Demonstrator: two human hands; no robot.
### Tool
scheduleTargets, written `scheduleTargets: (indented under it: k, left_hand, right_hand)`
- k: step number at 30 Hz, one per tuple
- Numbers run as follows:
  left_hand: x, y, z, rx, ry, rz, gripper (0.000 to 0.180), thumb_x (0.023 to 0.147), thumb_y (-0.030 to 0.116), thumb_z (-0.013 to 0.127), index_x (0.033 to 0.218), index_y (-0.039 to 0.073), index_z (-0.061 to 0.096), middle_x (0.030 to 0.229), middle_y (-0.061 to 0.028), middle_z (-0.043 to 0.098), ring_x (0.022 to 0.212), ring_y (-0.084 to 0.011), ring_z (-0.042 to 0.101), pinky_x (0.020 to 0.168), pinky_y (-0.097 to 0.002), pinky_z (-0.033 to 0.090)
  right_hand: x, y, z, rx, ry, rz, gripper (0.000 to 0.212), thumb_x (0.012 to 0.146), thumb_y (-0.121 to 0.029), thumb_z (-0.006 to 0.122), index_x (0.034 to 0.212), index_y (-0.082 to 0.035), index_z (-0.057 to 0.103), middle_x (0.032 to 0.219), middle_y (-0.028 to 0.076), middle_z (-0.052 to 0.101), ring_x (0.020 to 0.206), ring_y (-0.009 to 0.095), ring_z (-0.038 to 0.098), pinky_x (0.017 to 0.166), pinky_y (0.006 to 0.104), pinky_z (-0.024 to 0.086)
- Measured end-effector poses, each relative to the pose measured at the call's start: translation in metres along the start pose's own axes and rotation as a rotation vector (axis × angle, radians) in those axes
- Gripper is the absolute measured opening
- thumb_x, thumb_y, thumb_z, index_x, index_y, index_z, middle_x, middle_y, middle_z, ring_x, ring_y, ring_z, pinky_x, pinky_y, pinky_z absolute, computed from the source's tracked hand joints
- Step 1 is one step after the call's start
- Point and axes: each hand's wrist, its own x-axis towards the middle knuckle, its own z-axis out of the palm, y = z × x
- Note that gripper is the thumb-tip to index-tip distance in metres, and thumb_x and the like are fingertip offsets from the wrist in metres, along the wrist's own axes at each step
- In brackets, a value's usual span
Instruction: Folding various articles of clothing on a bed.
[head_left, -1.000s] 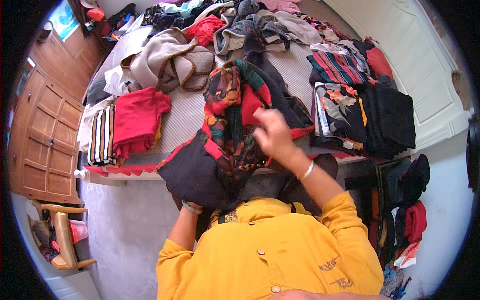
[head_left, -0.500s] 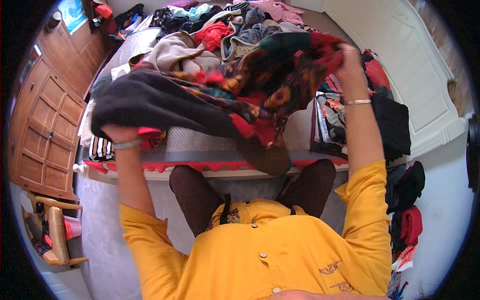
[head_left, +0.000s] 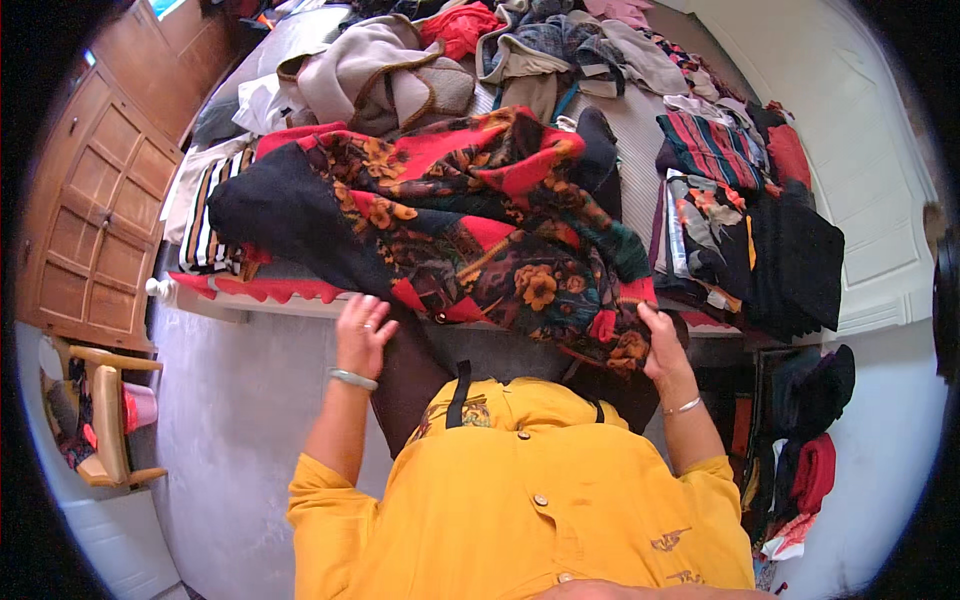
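Observation:
A floral garment (head_left: 480, 220) in black, red and orange lies spread and rumpled over the front of the bed, one plain black section reaching left. My right hand (head_left: 664, 345) pinches its lower right edge, which hangs past the bed's front. Just below the garment's near edge, my left hand (head_left: 365, 335) is empty, its fingers apart. The kind of garment cannot be made out from its folds.
Folded clothes (head_left: 710, 220) are stacked at the bed's right, beside a black pile (head_left: 795, 260). Striped folded cloth (head_left: 212, 215) sits at the left. Behind lie a beige fleece piece (head_left: 365, 75) and a loose heap. A wooden chair (head_left: 110, 425) stands lower left.
The floral garment, held up in both hands before, has come down onto the bed. My left hand has let go and drawn nearer; my right hand has lowered toward me, keeping hold.

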Motion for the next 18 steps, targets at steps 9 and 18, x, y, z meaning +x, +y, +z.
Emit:
scheduleTargets:
  k: [9, 18]
  left_hand:
    - [-0.011, -0.076, 0.049, 0.167, -0.001, -0.083, 0.063, 0.078, 0.023, 0.070, 0.131, 0.015, 0.037, 0.129, -0.0038, 0.044, 0.120, -0.0211, 0.039, 0.096, -0.0520, 0.030]
    - [0.020, -0.098, 0.028, 0.173, -0.098, -0.170, 0.045, 0.080, 0.021, 0.065, 0.120, 0.011, 0.047, 0.114, -0.0047, 0.057, 0.105, -0.0222, 0.055, 0.085, -0.0430, 0.044]
  right_hand:
    - [0.008, 0.015, -0.013, -0.056, -0.035, -0.108, 0.019, 0.082, -0.010, 0.059, 0.099, -0.003, 0.062, 0.095, 0.007, 0.067, 0.085, 0.019, 0.066, 0.079, 0.0345, 0.053]
    - [-0.020, 0.010, 0.013, -0.048, -0.159, -0.012, 0.028, 0.078, -0.010, 0.059, 0.105, 0.000, 0.061, 0.099, 0.007, 0.066, 0.093, 0.020, 0.063, 0.089, 0.0357, 0.047]
